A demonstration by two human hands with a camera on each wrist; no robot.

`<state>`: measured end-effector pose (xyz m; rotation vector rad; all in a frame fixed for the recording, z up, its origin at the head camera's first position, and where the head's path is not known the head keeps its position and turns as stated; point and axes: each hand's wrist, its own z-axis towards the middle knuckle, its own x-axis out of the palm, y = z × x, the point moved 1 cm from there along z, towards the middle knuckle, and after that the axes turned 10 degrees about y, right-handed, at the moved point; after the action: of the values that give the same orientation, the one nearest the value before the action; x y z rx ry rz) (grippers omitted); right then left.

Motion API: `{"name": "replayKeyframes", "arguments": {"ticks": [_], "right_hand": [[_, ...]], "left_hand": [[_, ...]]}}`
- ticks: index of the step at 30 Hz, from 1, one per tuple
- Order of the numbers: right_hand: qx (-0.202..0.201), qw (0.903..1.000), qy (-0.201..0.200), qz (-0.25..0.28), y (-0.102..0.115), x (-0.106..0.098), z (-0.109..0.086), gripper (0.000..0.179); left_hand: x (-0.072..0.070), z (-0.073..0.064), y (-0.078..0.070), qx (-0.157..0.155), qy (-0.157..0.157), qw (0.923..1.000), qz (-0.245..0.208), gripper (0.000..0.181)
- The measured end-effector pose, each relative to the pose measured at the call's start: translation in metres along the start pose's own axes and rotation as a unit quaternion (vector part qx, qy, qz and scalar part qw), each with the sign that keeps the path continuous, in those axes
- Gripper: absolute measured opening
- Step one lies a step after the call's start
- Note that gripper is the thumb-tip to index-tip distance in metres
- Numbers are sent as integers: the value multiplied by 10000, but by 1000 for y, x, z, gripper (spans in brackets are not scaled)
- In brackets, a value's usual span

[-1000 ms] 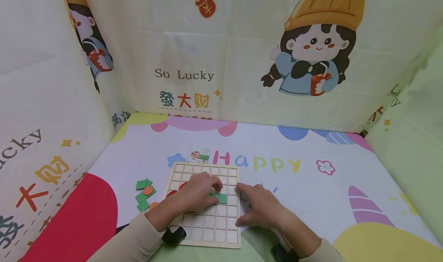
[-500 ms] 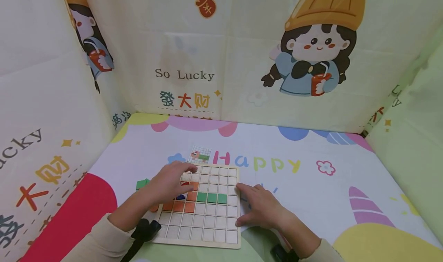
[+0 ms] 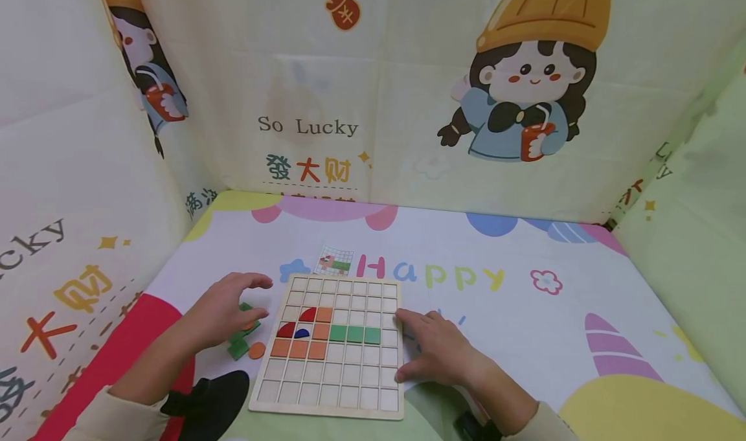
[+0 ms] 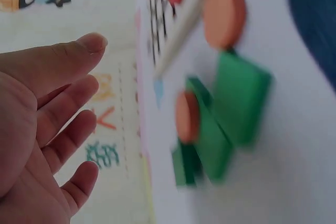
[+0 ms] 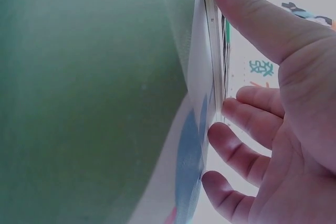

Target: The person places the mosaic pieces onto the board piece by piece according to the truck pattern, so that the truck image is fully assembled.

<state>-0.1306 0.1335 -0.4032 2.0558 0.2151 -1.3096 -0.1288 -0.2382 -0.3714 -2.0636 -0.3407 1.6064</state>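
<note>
My left hand (image 3: pixel 218 315) hovers over the loose pieces left of the wooden grid board (image 3: pixel 326 390), its fingers spread and holding nothing. Below it lie green squares (image 4: pixel 241 100) and orange discs (image 4: pixel 224 17), partly hidden by the hand in the head view. The board carries orange squares (image 3: pixel 298 349), a row of green squares (image 3: pixel 354 334), red quarter-round pieces (image 3: pixel 307 314) and a small blue half-round piece (image 3: pixel 302 333). At the board's right edge rests my right hand (image 3: pixel 440 350), thumb and fingertips against the frame, fingers fairly straight.
A small pattern card (image 3: pixel 335 260) with a coloured grid picture lies just behind the board. Printed cloth covers the table (image 3: pixel 495 324), and cloth walls (image 3: pixel 408 104) rise at the back and both sides.
My left hand has moved left off the board to above the loose pieces. A third green square shows in the row on the board. The right hand has stayed in place.
</note>
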Motion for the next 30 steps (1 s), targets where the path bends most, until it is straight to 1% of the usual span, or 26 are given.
{"name": "replayKeyframes", "arguments": {"ticks": [5,9,15,17,20,23,30], "right_hand": [[46,10000,16,56,1,0,0,93],[105,9999,51,93,1,1,0,94],[127,9998,57,104,2,0,0,94],[127,9998,62,112,2,0,0,94],[139,9998,83,133,2,0,0,93],[149,9997,96,153,2,0,0,94],[159,9997,76,138,2,0,0,93]], "left_hand": [[-4,-6,22,-189,-39,9998,15,58],[-4,-10,38,-233,-57,9997,82,56],[-5,-12,55,-336,-30,9993,140,61],[-5,-12,60,-362,37,9992,171,61],[-5,-12,65,-394,165,9988,233,59],[-5,-12,67,-396,277,9985,249,59],[-5,-13,68,-371,364,9984,207,56]]}}
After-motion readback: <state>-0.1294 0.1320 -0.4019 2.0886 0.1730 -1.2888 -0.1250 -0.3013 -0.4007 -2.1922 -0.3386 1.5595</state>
